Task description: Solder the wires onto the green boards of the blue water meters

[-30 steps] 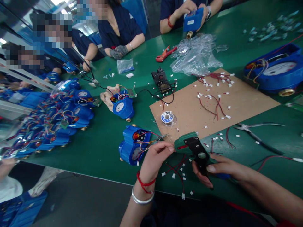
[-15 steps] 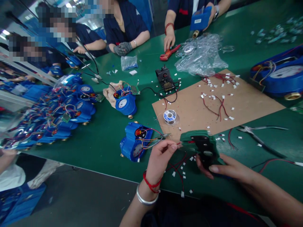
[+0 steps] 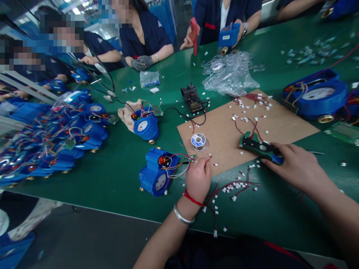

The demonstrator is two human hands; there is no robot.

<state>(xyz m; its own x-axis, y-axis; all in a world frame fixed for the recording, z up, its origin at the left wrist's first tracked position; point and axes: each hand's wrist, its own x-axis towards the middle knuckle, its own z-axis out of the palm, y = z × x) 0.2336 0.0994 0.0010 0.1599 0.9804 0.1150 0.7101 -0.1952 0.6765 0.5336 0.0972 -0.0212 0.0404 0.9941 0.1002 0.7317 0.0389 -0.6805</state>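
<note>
My left hand [image 3: 198,175] is closed in a pinch on thin wires, and a red wire end [image 3: 209,157] sticks out past the fingertips. These wires lead back to a blue water meter [image 3: 157,175] with an orange part and a white dial, lying on the table at the left. In my right hand [image 3: 297,166] is a green and black wire stripper [image 3: 259,146], its head pointing left over the cardboard sheet [image 3: 221,134]. The two hands are well apart. Between them and nearer me lie red and black wires with white connectors [image 3: 234,198].
A solder spool [image 3: 198,142] stands on the cardboard's left corner, with a black soldering stand [image 3: 193,99] behind. Many blue meters [image 3: 53,138] crowd the left side. Another large meter [image 3: 316,93] sits right. A co-worker's hand [image 3: 190,37] across the table holds a red tool.
My right hand has moved right and away from my left hand with the wire stripper, which is now lower and tilted. The red wire end is free of the stripper. The co-worker has raised the red tool.
</note>
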